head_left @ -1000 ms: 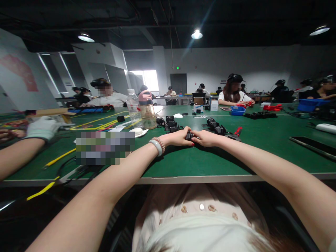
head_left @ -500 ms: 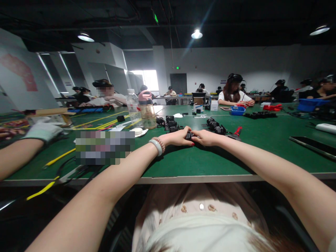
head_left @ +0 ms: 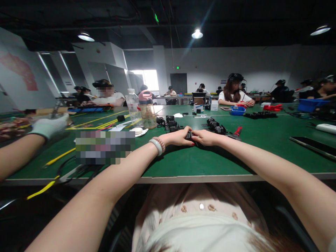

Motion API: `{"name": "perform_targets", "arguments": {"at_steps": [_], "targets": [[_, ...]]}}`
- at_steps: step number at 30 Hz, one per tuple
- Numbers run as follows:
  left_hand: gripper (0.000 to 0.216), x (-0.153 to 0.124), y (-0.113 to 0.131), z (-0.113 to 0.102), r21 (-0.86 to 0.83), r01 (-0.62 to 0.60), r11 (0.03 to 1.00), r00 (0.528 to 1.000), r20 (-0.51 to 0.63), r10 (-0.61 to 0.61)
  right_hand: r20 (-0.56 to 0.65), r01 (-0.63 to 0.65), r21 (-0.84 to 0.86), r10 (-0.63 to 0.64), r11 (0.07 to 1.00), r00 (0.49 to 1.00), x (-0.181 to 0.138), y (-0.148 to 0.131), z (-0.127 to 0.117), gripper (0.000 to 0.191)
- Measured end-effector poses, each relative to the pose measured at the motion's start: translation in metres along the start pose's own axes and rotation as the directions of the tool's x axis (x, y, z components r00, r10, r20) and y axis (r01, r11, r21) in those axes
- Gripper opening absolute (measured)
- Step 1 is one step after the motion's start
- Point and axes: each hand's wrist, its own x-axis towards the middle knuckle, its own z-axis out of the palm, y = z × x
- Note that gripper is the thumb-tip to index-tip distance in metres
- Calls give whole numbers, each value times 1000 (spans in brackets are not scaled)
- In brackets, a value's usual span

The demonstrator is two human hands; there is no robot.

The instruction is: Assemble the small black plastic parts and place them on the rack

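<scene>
Both my arms reach out over the green table (head_left: pixel 199 162). My left hand (head_left: pixel 178 137) and my right hand (head_left: pixel 206 137) meet at a small black part (head_left: pixel 189 135), each with fingers closed on one side of it. A white bracelet and a bead bracelet sit on my left wrist. Just behind my hands lie two rows of similar black parts (head_left: pixel 170 123), one at the left and the other row (head_left: pixel 215 126) at the right. A red-handled tool (head_left: pixel 237 132) lies right of my right hand.
A pink-lidded bottle (head_left: pixel 147 110) and a clear water bottle (head_left: pixel 133 106) stand at the back left. A phone (head_left: pixel 312 146) lies at the right. A neighbour's gloved hand (head_left: pixel 48 126) works at the far left near yellow cables (head_left: pixel 56 159). Other people sit at tables behind.
My hands stay on the black part with almost no movement. The neighbour's gloved hand at the left has shifted and lifted a little.
</scene>
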Motion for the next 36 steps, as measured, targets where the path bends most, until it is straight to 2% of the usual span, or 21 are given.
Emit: {"name": "perform_targets", "arguments": {"at_steps": [11, 17, 22, 27, 36], "targets": [[69, 1, -1, 0, -5, -9, 1000, 1000, 2, 9, -10, 34, 75, -33, 997, 999, 2, 5, 2, 28], [68, 1, -1, 0, 7, -9, 1000, 1000, -4, 9, -9, 22, 34, -22, 999, 1000, 2, 6, 2, 30], [67, -1, 3, -2, 21, 17, 1000, 1000, 10, -17, -19, -30, 25, 30, 999, 999, -1, 5, 2, 38], [65, -1, 3, -2, 4, 31, 1000, 999, 24, -31, -44, 14, -40, -16, 999, 999, -2, 4, 2, 49], [64, -2, 3, -3, -6, 20, 1000, 999, 30, -20, -42, 45, 33, -44, 998, 998, -2, 5, 2, 44]]}}
